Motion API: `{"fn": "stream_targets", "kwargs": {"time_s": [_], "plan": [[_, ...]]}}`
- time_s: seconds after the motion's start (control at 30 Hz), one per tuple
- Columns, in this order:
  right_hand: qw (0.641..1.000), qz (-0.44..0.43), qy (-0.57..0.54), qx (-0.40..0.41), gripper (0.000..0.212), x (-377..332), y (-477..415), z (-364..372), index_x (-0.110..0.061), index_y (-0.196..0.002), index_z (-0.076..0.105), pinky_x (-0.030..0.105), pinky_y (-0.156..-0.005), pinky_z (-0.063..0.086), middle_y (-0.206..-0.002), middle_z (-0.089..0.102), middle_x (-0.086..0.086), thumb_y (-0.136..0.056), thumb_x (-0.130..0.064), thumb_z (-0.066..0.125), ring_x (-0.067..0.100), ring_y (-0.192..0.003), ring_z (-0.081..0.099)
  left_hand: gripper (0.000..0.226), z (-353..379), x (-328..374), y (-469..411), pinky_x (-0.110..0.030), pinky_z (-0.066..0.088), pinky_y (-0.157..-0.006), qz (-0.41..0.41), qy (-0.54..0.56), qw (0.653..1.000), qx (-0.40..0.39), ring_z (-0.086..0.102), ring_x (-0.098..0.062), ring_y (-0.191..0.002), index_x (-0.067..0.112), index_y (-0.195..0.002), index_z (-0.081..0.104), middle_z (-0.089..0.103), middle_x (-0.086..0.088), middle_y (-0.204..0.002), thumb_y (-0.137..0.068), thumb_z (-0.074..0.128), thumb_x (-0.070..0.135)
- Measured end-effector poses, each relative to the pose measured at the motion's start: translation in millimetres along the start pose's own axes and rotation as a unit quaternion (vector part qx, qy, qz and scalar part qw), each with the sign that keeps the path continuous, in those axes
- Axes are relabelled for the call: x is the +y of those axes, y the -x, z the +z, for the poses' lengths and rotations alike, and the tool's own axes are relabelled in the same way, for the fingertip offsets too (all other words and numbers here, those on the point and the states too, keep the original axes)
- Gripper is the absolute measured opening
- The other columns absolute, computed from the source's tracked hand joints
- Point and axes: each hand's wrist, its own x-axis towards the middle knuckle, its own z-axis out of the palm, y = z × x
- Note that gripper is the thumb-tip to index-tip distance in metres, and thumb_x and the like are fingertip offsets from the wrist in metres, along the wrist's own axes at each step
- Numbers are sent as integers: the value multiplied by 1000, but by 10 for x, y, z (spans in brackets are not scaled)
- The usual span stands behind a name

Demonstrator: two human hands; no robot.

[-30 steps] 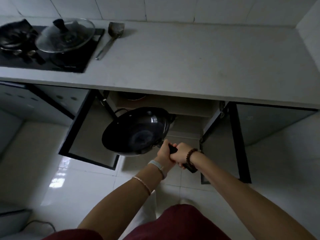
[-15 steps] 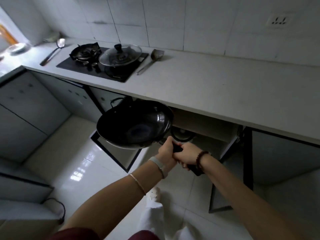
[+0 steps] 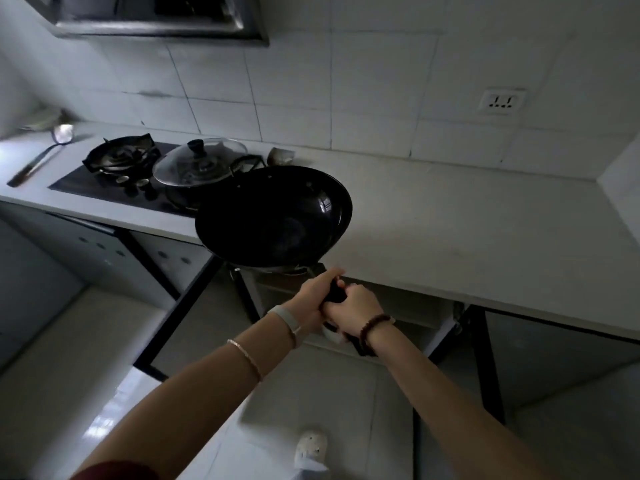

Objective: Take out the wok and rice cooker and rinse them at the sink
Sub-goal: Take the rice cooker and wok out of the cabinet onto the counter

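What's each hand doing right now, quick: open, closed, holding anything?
Left hand: closed, gripping the handle of the wok, nearer the pan.
Right hand: closed, gripping the same handle just behind the left.

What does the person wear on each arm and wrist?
Both forearms are bare. Behind the left hand sit a pale wristband and, further up, a thin metallic bangle. Behind the right hand is a dark beaded bracelet.

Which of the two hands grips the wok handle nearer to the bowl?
The left hand, with the pale wristband; the right hand, with dark beads, grips the wok handle behind it.
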Motion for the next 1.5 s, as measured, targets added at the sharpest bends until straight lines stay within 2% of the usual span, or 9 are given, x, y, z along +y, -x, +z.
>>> {"fn": "stream_targets", "kwargs": {"time_s": [0.07,0.13,0.17,0.3,0.43,0.6,0.87,1.13,1.5], "plan": [[1000,-3,-9,21,25,-145,-204,20,-12,-105,61,26,-43,49,-85,68,11,-82,-23,60,22,-57,64,41,-12,208,-206,-31,46,-55,-3,-31,999,-15,50,-14,-43,15,-53,47,49,1,-49,-90,63,22],[999,1,-5,43,9,-284,-422,39,-15,-85,58,30,-52,53,-81,67,10,-83,-24,59,23,-62,64,42,-7,406,-386,-30,46,-58,2,-64,997,-30,48,-14,-48,15,-53,47,49,1,-51,-92,60,22],[998,7,-4,58,10,-345,-531,52,-17,-81,56,32,-57,55,-81,68,10,-83,-26,59,24,-66,65,41,-6,498,-483,-30,46,-60,6,-77,996,-35,48,-14,-50,14,-53,48,49,0,-53,-92,60,21],[992,42,-30,118,14,-509,-928,82,-14,-90,60,31,-56,54,-84,68,10,-82,-26,58,25,-71,67,39,36,791,-824,-30,48,-59,-5,-120,991,-66,49,-14,-49,14,-57,47,49,1,-53,-93,58,22],[985,67,-47,154,18,-542,-1273,46,-11,-94,60,39,-68,59,-86,68,13,-81,-23,57,29,-75,68,33,160,956,-1135,-29,48,-62,-14,-129,987,-97,49,-14,-51,14,-61,48,50,1,-55,-93,59,17],[977,93,-49,187,9,-502,-1552,-101,-13,-88,56,31,-60,54,-84,67,11,-83,-20,57,26,-71,66,29,344,973,-1470,-27,48,-61,-26,-135,983,-122,49,-13,-52,13,-64,49,51,2,-55,-91,59,15],[973,125,-66,182,13,-454,-1892,-261,-11,-95,57,23,-43,44,-79,66,10,-86,-19,57,18,-53,61,27,488,1046,-1826,-26,50,-60,-53,-132,981,-129,52,-12,-52,13,-67,49,51,2,-56,-92,58,16],[975,124,-72,169,6,-409,-2184,-222,-13,-90,54,30,-56,57,-81,65,10,-86,-16,58,19,-59,61,29,443,1100,-2115,-27,49,-65,-63,-139,980,-126,51,-13,-53,14,-65,49,51,1,-59,-92,58,17],[976,125,-70,167,6,-320,-2365,-212,-14,-88,53,33,-58,59,-80,64,9,-86,-16,58,22,-64,65,25,437,1058,-2312,-27,49,-67,-70,-134,981,-120,51,-12,-55,13,-68,51,51,1,-60,-92,59,18]]}}
